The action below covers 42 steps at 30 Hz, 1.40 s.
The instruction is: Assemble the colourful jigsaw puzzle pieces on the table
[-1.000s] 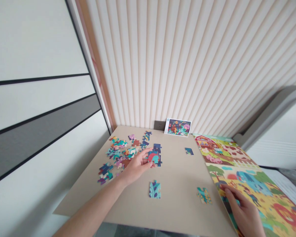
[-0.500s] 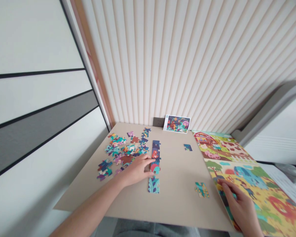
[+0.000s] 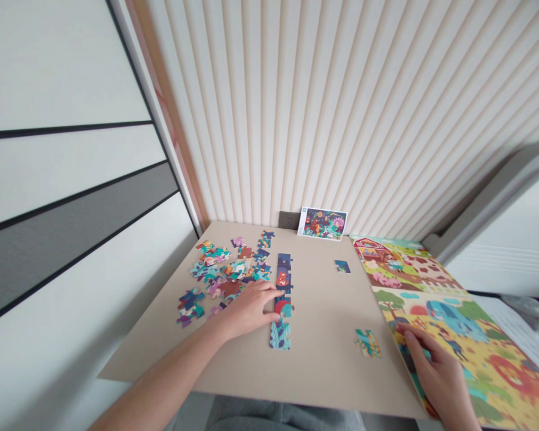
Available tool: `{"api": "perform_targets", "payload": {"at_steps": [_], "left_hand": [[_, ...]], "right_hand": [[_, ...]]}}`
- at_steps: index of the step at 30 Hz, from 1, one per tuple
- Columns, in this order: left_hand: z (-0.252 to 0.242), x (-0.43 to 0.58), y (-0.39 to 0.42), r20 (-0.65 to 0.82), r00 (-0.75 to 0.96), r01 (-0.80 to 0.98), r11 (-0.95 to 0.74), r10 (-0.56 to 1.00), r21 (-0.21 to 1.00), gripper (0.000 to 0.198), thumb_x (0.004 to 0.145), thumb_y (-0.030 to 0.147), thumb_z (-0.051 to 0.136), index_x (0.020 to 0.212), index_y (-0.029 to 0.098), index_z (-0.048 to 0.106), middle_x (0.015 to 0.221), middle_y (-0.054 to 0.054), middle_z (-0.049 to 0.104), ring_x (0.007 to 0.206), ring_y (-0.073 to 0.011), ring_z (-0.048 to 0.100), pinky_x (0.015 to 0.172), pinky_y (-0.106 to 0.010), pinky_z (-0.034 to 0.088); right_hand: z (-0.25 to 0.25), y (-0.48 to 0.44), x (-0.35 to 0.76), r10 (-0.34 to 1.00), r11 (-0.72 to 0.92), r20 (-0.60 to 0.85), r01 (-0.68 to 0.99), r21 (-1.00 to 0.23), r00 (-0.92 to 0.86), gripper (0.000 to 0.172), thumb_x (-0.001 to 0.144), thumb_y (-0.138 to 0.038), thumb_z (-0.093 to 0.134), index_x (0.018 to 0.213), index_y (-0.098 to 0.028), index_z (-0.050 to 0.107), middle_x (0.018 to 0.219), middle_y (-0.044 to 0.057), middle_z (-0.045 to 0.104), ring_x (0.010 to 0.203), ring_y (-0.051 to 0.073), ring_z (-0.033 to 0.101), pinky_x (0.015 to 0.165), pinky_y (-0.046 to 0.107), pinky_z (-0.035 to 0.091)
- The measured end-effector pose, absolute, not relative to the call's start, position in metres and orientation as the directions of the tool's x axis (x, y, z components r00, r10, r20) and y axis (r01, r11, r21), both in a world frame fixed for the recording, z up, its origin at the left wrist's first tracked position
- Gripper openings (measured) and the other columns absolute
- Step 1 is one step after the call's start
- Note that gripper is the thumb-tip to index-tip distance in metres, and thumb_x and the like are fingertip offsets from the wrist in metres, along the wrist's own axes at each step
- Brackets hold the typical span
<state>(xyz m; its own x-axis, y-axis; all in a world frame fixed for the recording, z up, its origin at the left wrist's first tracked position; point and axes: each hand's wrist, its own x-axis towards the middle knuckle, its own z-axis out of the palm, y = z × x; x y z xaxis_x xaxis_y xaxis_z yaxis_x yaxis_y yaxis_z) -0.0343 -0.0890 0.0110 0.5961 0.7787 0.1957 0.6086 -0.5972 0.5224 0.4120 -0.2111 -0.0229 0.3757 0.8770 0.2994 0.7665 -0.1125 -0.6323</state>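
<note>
My left hand [image 3: 250, 306] reaches over the table with thumb and index finger at the left edge of a red and teal puzzle piece [image 3: 285, 309]. Above that piece runs a dark blue strip of puzzle pieces [image 3: 284, 264] with a red figure on it. Right below it lies a teal leaf-patterned piece [image 3: 280, 336]. My right hand [image 3: 435, 365] rests on the yellow animal picture board [image 3: 494, 353] near its left edge. Its thumb lies close against the index finger; whatever is between or under them is hidden.
Loose puzzle pieces [image 3: 229, 269] lie heaped at the left. Single pieces sit apart: a dark blue one [image 3: 342, 267] and a teal-orange one [image 3: 367, 343]. A picture card [image 3: 322, 224] leans on the ribbed wall beside a socket [image 3: 288, 220]. A farm picture board [image 3: 404, 264] lies right.
The red and teal piece has shifted slightly toward me, off the strip above and against the leaf-patterned piece. My left thumb and index finger moved with it; my right hand stays put.
</note>
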Motion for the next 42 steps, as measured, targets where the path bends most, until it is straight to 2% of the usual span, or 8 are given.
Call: {"api": "perform_targets", "payload": {"at_steps": [5,19,24,26,30,34,38,42], "left_hand": [[0.007,-0.034,-0.087,0.19,0.584,0.622,-0.585,0.789,0.52,0.054,0.082,0.041,0.08,0.132,0.03,0.064,0.13,-0.007,0.065,0.122,-0.0289,0.057,0.11,-0.043,0.038],[0.012,-0.031,-0.088,0.206,0.583,0.648,-0.602,0.786,0.466,0.049,0.087,0.039,0.074,0.133,0.026,0.063,0.13,-0.008,0.064,0.121,-0.0281,0.056,0.109,-0.042,0.039],[0.012,-0.032,-0.086,0.218,0.585,0.649,-0.612,0.781,0.453,0.048,0.087,0.039,0.075,0.132,0.027,0.064,0.128,-0.007,0.064,0.12,-0.0277,0.057,0.108,-0.042,0.039],[0.012,-0.033,-0.086,0.226,0.588,0.645,-0.619,0.777,0.449,0.05,0.085,0.041,0.076,0.131,0.028,0.064,0.128,-0.007,0.064,0.119,-0.0278,0.056,0.109,-0.042,0.039],[0.016,-0.034,-0.086,0.258,0.578,0.651,-0.628,0.774,0.426,0.045,0.089,0.042,0.072,0.131,0.027,0.065,0.126,-0.007,0.063,0.122,-0.0282,0.054,0.109,-0.043,0.038],[0.021,-0.035,-0.085,0.275,0.601,0.661,-0.66,0.751,0.357,0.028,0.099,0.023,0.053,0.122,0.027,0.069,0.121,-0.007,0.066,0.118,-0.0254,0.056,0.108,-0.044,0.037],[0.02,-0.036,-0.083,0.257,0.653,0.65,-0.701,0.712,0.292,0.039,0.095,0.005,0.046,0.117,0.026,0.071,0.12,-0.007,0.067,0.118,-0.0251,0.056,0.109,-0.047,0.034],[0.018,-0.037,-0.081,0.24,0.666,0.651,-0.707,0.706,0.276,0.044,0.092,0.002,0.046,0.118,0.027,0.071,0.122,-0.005,0.068,0.118,-0.0252,0.056,0.108,-0.047,0.034]], "right_hand": [[-0.023,-0.211,0.412,0.883,-0.113,0.289,0.765,-0.634,0.37,0.039,0.091,-0.055,0.056,0.107,-0.025,0.076,0.113,0.004,0.077,0.11,0.029,0.07,0.094,0.035,0.056],[-0.027,-0.212,0.417,0.884,-0.115,0.296,0.782,-0.612,0.362,0.039,0.091,-0.054,0.057,0.107,-0.025,0.076,0.112,0.004,0.077,0.108,0.03,0.07,0.091,0.037,0.056],[-0.024,-0.212,0.412,0.882,-0.088,0.332,0.809,-0.581,0.335,0.038,0.092,-0.053,0.056,0.106,-0.024,0.076,0.11,0.005,0.078,0.104,0.029,0.071,0.085,0.036,0.057],[-0.02,-0.213,0.408,0.867,-0.053,0.391,0.839,-0.542,0.308,0.037,0.094,-0.051,0.054,0.107,-0.024,0.075,0.111,0.006,0.077,0.102,0.029,0.071,0.083,0.036,0.057],[-0.009,-0.219,0.399,0.78,0.129,0.612,0.922,-0.365,0.133,0.025,0.093,-0.04,0.058,0.104,-0.023,0.074,0.105,0.008,0.077,0.099,0.029,0.071,0.1,0.045,0.049],[0.015,-0.222,0.377,0.756,0.258,0.652,0.942,-0.215,-0.059,0.019,0.088,-0.027,0.065,0.106,-0.026,0.073,0.101,0.006,0.076,0.1,0.029,0.07,0.107,0.051,0.042],[0.042,-0.21,0.312,0.815,0.424,0.52,0.876,-0.23,-0.257,0.029,0.094,-0.023,0.058,0.121,-0.028,0.068,0.118,0.008,0.072,0.114,0.03,0.065,0.103,0.05,0.047],[0.049,-0.18,0.233,0.821,0.549,0.353,0.789,-0.276,-0.448,0.04,0.098,-0.021,0.051,0.137,-0.027,0.06,0.132,0.008,0.067,0.126,0.028,0.059,0.105,0.048,0.049]]}}
